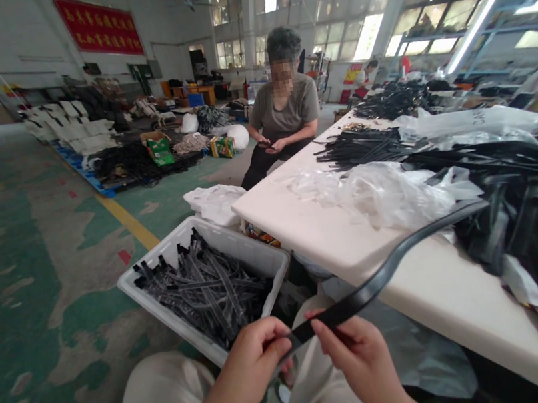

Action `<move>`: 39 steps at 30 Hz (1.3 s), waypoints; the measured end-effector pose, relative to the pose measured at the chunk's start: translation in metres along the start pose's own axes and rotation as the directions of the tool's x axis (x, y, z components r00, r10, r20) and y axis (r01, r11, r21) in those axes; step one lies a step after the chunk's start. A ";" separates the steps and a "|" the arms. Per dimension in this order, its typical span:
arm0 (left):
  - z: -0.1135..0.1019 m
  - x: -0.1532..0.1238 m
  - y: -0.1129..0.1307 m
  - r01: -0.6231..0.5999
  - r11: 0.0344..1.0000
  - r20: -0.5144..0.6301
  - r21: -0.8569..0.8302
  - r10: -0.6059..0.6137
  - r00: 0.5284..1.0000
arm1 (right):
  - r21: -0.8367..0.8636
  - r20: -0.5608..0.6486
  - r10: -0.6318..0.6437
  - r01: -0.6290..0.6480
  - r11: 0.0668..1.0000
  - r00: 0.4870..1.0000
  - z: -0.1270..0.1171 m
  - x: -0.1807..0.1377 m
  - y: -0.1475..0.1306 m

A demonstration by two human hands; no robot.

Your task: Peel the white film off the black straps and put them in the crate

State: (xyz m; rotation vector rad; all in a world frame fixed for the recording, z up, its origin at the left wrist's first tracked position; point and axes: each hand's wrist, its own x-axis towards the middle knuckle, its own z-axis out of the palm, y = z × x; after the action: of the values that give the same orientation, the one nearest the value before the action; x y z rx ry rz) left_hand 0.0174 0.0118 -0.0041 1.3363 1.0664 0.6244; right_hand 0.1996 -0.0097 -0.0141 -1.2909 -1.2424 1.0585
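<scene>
A long black strap runs from the pile on the table down to my lap. Its near end sits pinched between the thumb and fingers of my left hand. A short way along it, my right hand also grips the strap, closed round its edge. Both hands are above my knees, a little apart. Just beyond my left hand stands a white plastic bin, with many black strips in clear wrapping lying jumbled inside.
The white table reaches along my right, its corner near the strap. On it lie crumpled clear plastic bags and heaps of black straps. A seated person is at the table's far side. Loaded pallets stand further left.
</scene>
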 end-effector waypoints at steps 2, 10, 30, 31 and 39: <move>0.003 0.004 0.000 -0.032 0.999 -0.024 -0.004 0.032 0.999 | 0.003 0.119 -0.020 0.019 1.000 0.993 0.006 -0.007 0.004; -0.010 0.006 0.005 0.144 0.976 0.001 -0.164 -0.146 0.989 | 0.534 -0.206 0.219 -0.078 0.842 0.954 -0.022 0.028 -0.006; -0.014 0.020 0.006 0.008 0.997 -0.075 -0.079 -0.014 0.997 | 0.137 -0.034 0.040 -0.035 0.990 0.999 0.002 0.015 -0.020; -0.012 0.021 0.005 0.012 0.996 -0.063 -0.087 -0.017 0.998 | 0.143 -0.036 0.046 -0.041 0.989 0.998 0.002 0.015 -0.020; -0.005 0.021 0.009 0.023 0.972 0.014 -0.233 -0.020 1.000 | 0.246 -0.026 0.068 -0.060 0.967 0.997 -0.004 0.018 -0.019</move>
State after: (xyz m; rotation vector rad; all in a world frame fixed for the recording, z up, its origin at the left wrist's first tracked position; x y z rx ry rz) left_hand 0.0239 0.0339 0.0000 1.1212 0.9649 0.7022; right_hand 0.2026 0.0069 0.0062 -1.1593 -1.0136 1.1910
